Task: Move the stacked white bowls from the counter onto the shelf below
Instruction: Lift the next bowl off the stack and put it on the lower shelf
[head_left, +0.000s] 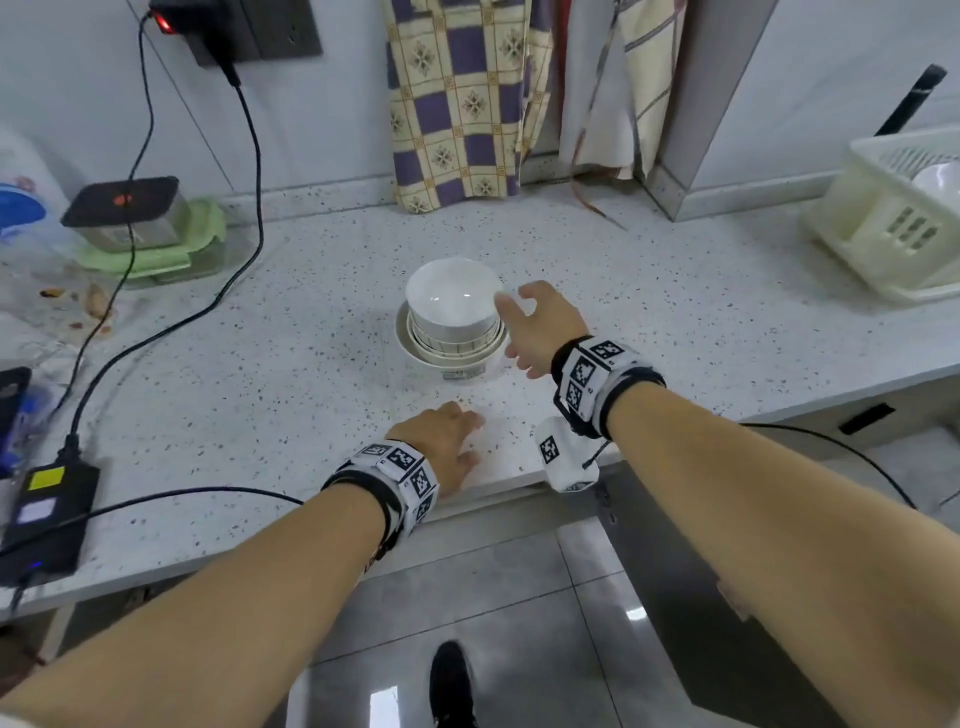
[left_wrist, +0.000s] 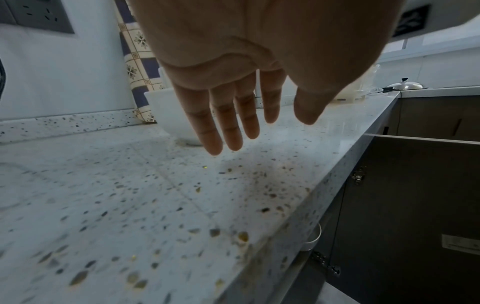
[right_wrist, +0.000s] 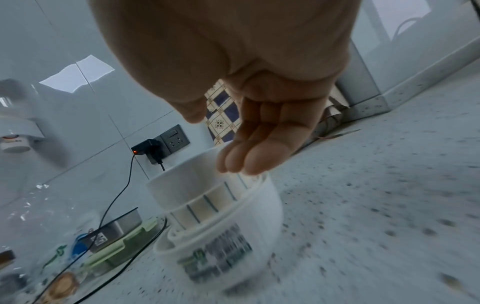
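The speckled tabletop (head_left: 649, 322) fills most of the head view, running back to a tiled wall where a checked cloth (head_left: 457, 98) hangs. A pale dish rack (head_left: 883, 223) stands at its far right end, and a green-lidded container (head_left: 156, 249) with a black-topped metal box on it sits at the left, among trailing black cables.

Near the middle of the tabletop stand the stacked white bowls (head_left: 451, 322), nested upright, the lowest one wider and carrying a printed label. They have not been lifted, so the task appears to be at its very start.

The right hand (head_left: 540, 325) is just beside the stack on its right, fingers extended and loosely spread, thumb apart; in the right wrist view the fingertips (right_wrist: 241, 162) sit at the upper bowl's rim, though whether they touch it cannot be told. It grips nothing. The left hand (head_left: 447, 441) hovers low over the tabletop near its front edge, fingers straight and relaxed, empty, short of the stack.

The left wrist view shows an open cabinet door (left_wrist: 415, 205) under the tabletop; the shelf itself is not visible. Left to do, by this judgement: grasp, lift, lower and set down.
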